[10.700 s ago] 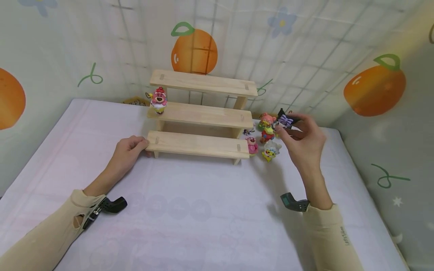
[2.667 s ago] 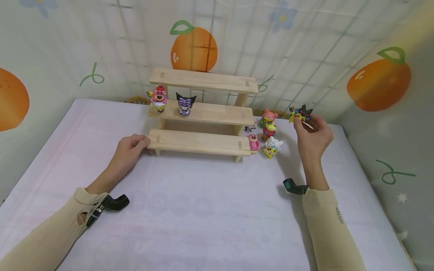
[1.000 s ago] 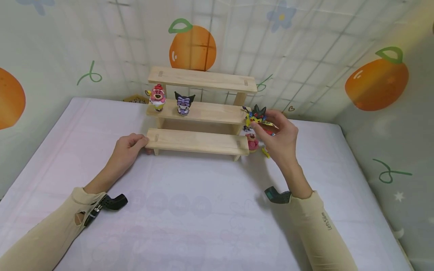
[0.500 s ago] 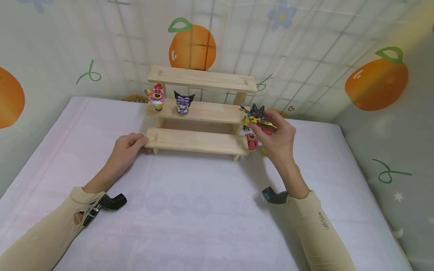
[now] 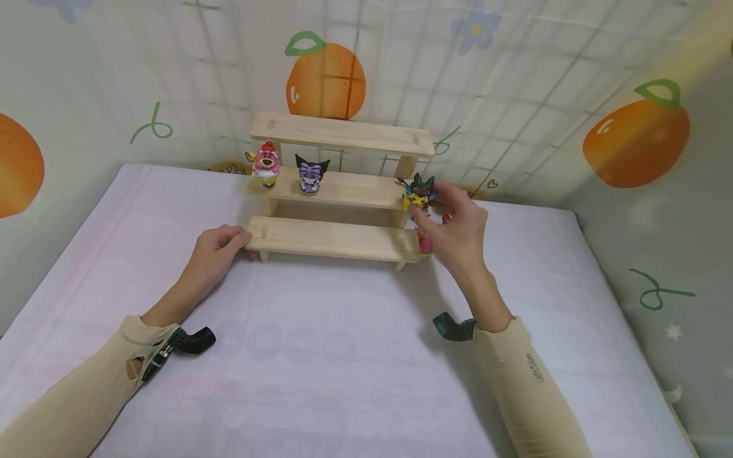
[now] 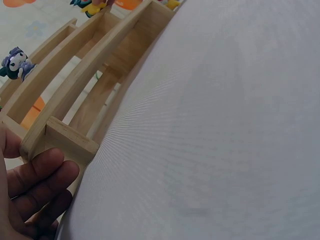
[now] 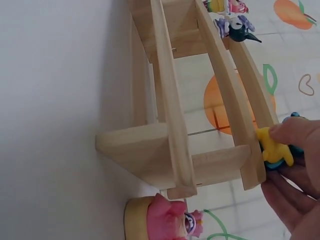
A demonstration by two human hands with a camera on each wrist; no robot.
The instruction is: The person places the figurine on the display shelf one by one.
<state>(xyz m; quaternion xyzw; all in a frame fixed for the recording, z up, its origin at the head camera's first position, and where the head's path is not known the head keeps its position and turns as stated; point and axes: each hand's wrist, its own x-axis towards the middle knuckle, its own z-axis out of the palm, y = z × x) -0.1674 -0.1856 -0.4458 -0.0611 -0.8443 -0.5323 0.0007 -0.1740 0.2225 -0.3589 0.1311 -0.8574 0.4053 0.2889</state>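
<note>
A three-tier wooden display stand [image 5: 335, 238] stands at the back of the table. My left hand [image 5: 216, 251] holds the left end of its lowest step, thumb above and fingers against the underside in the left wrist view. At the right end of the middle step, my right hand [image 5: 458, 232] pinches a yellow figurine [image 5: 418, 198] with a dark pointed hood. The right wrist view shows this yellow figurine [image 7: 272, 147] at the step's end; whether it bears weight there I cannot tell. A pink bear figurine in a red hat [image 5: 266, 165] and a black-and-purple figurine [image 5: 311, 175] stand on the middle step.
Right of the stand, a pink figurine [image 5: 425, 243] stands on the table. Behind my right hand a bit of a red figurine [image 5: 446, 218] shows; others there are hidden. A patterned curtain [image 5: 515, 114] hangs behind the white-covered table [image 5: 321, 381].
The black-and-purple figurine went from my right hand to the middle step. My right hand then took up the yellow figurine and moved it left to that step's right end. My left hand stayed put.
</note>
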